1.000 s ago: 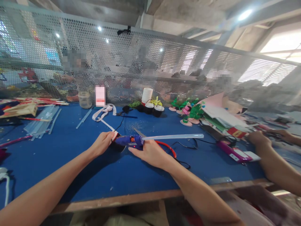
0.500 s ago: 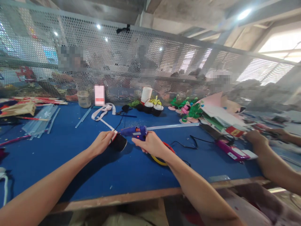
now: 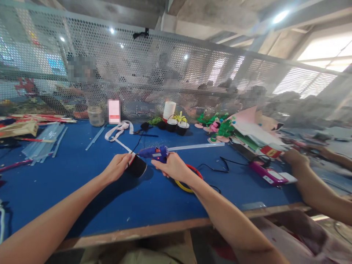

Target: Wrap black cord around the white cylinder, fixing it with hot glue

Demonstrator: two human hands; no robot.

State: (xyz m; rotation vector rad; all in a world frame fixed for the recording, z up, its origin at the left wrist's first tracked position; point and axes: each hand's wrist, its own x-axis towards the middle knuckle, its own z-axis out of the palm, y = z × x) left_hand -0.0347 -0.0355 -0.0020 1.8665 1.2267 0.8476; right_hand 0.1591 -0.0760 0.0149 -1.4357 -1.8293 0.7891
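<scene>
Jar [image 3: 96, 116]: here it stands, clear glass, at half past ten from the pot [image 3: 137, 167] in hand; what's inside is too blurred to call.
Twin pots [image 3: 182, 130]: side by side at half past one, black walls, white tops, thin dark handles arching over.
Spool [image 3: 169, 110]: white and upright, just behind them at one o'clock, red at its foot.
Pot: this is the one in play, in front of the person, tipped over, its far end turned toward four o'clock; matte black wall, pale rim with a touch of red, thin black cord rising toward one.
Left hand [image 3: 118, 167]: in from nine o'clock, thumb and fingers pinched together on the rim.
Right hand [image 3: 174, 165]: over at three, fingers wrapped round the glue gun [image 3: 154, 152].
Glue gun: smooth blue plastic, red light glowing, nozzle aimed at nine o'clock, right at the rim; whether it touches is too small to tell.
Rod [image 3: 196, 147]: straight, translucent, jutting from the gun's back toward three.
Ribbon [image 3: 118, 134]: flat, soft, white, looping at eleven and running down to the rim.
Glue sticks [image 3: 42, 143]: see-through and slender, heaped out past nine.
Figures [image 3: 225, 129]: green, lumpy shapes on pink discs, between two and three.
</scene>
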